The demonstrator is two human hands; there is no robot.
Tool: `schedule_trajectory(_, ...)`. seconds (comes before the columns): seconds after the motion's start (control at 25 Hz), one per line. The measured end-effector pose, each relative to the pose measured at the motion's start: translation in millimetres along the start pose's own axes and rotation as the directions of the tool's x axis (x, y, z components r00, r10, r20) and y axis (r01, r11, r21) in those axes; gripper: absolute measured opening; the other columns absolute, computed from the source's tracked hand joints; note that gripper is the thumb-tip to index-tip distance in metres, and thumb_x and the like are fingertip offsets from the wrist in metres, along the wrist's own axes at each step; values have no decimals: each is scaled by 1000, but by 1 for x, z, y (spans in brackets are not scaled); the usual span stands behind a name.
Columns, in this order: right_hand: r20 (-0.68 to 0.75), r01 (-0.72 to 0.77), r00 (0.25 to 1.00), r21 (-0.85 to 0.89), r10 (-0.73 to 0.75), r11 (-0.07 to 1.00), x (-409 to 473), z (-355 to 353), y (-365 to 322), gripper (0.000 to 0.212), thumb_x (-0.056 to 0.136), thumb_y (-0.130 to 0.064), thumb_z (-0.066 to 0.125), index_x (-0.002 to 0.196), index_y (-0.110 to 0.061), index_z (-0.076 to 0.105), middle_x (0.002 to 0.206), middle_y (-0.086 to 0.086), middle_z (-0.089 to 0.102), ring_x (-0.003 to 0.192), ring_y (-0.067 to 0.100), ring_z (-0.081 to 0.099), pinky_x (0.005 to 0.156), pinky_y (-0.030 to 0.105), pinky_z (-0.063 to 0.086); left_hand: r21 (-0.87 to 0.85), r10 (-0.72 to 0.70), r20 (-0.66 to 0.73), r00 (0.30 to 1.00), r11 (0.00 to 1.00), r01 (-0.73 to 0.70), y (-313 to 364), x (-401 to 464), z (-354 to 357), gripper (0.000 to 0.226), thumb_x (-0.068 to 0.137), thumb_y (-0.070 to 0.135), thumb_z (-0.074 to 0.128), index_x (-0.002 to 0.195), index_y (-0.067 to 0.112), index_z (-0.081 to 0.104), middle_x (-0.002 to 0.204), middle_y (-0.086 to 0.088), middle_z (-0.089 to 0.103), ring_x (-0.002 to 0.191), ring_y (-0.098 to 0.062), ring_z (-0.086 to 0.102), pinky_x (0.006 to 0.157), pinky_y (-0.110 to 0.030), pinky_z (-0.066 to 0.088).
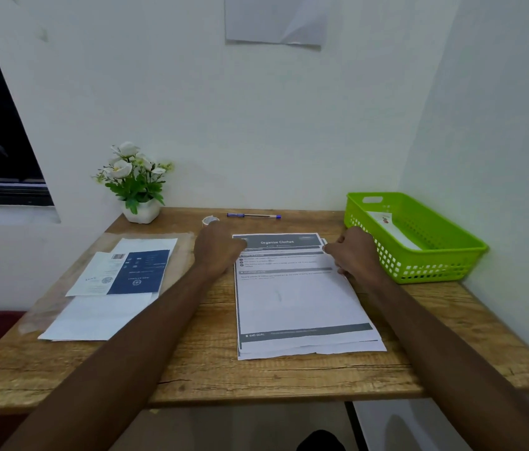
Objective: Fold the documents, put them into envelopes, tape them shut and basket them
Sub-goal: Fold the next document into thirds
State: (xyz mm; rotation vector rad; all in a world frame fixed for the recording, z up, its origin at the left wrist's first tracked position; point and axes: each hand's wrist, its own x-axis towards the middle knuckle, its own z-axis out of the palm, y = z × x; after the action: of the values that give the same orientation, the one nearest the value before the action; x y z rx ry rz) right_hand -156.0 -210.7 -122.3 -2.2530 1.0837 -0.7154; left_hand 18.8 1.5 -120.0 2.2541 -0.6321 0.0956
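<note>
Both hands reach to the far end of a stack of printed documents (299,297) lying in the middle of the desk (191,359), its near edge just short of the desk's front edge. The left hand (216,252) rests with curled fingers at the stack's far left corner; whether it pinches the top sheet cannot be told. The right hand (354,253) lies on the far right corner, fingers bent onto the paper's edge, its grip unclear too. A green basket (432,255) sits at the far right corner of the desk, just beside the right hand, with an envelope (390,227) inside. Envelopes and papers (110,288) lie toward the left edge. A tape roll (210,220), pen (253,216) and potted flowers (134,187) line the back edge. Bare wood shows between the stacks.
</note>
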Motion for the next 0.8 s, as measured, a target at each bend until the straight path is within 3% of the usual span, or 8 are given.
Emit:
schedule_trajectory(0.12, 38, -36, 999, 67, 34, 997, 2, 1, 0, 30, 67, -15, 79, 63, 7, 59, 53, 23, 65, 44, 36, 67, 48, 57, 57, -102, -83, 28, 996, 991, 85, -1, 5, -1, 25, 73, 21, 83, 82, 4, 68, 81, -6, 69, 79, -21, 67, 61, -36, 52)
schedule_trajectory(0.24, 108, -100, 990, 99, 89, 990, 4, -3, 0, 39, 59, -14, 92, 55, -4, 55, 47, 16, 62, 42, 33, 65, 57, 55, 60, -227, -151, 105, 983, 959, 171, -4, 9, -3, 33, 70, 11, 87, 92, 10, 63, 90, -8, 70, 85, -24, 71, 77, -44, 62)
schedule_trajectory(0.36, 148, -126, 983, 113, 109, 985, 3, -6, 0, 42, 57, -11, 96, 60, -7, 54, 46, 10, 59, 40, 25, 61, 60, 53, 60, -320, -177, 126, 976, 924, 209, -6, 9, -1, 46, 70, 3, 86, 109, 8, 64, 96, -11, 72, 78, -24, 73, 70, -39, 62)
schedule_trajectory(0.48, 150, -119, 983, 100, 103, 988, 1, -7, -3, 39, 60, -10, 95, 67, -4, 58, 54, 12, 60, 46, 26, 62, 64, 54, 61, -433, -179, 84, 980, 879, 198, -6, 9, -1, 34, 73, -2, 83, 101, 9, 67, 92, -12, 74, 75, -27, 75, 63, -41, 62)
schedule_trajectory(0.64, 152, -120, 983, 108, 103, 987, -1, -9, -4, 40, 61, -8, 95, 72, -5, 57, 60, 17, 61, 48, 29, 62, 65, 53, 61, -483, -115, 75, 990, 865, 137, -10, 8, 0, 20, 79, 2, 83, 78, 18, 70, 87, -6, 76, 63, -13, 70, 47, -21, 54)
schedule_trajectory(0.72, 148, -117, 984, 124, 98, 985, -2, -9, -4, 40, 60, -5, 95, 71, -5, 56, 60, 19, 63, 48, 28, 61, 62, 50, 61, -508, -105, 94, 990, 850, 139, -10, 7, -1, 13, 79, 3, 84, 82, 11, 74, 86, -8, 77, 68, -17, 73, 51, -22, 56)
schedule_trajectory(0.8, 115, -116, 988, 149, 100, 982, -1, -10, -5, 38, 61, 2, 92, 70, -6, 56, 62, 19, 67, 48, 27, 62, 61, 50, 61, -534, -93, 99, 991, 835, 132, -10, 7, -5, 11, 79, 0, 84, 85, 5, 77, 87, -12, 77, 76, -26, 76, 61, -33, 62)
